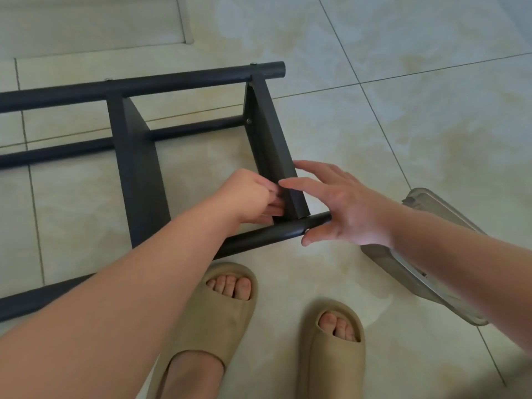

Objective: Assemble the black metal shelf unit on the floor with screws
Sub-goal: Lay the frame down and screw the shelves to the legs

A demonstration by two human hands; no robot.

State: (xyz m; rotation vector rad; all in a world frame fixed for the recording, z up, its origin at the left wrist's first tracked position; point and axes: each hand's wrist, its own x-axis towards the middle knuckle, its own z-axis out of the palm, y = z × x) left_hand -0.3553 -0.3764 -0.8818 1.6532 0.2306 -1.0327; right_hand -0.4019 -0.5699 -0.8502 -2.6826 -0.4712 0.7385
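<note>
The black metal shelf unit lies on its side on the tiled floor, with round tubes joined by flat shelf panels. Screw heads show on the far tube and inside the right panel. My left hand reaches under the near end of the right shelf panel, its fingers curled against the panel's inner face. Whether it holds anything is hidden. My right hand hovers spread over the panel's end, its thumb touching a screw on the near tube.
A clear plastic container lid lies on the floor at the right, partly under my right forearm. My two feet in beige slippers stand just in front of the near tube. A pale door frame base sits at the top left.
</note>
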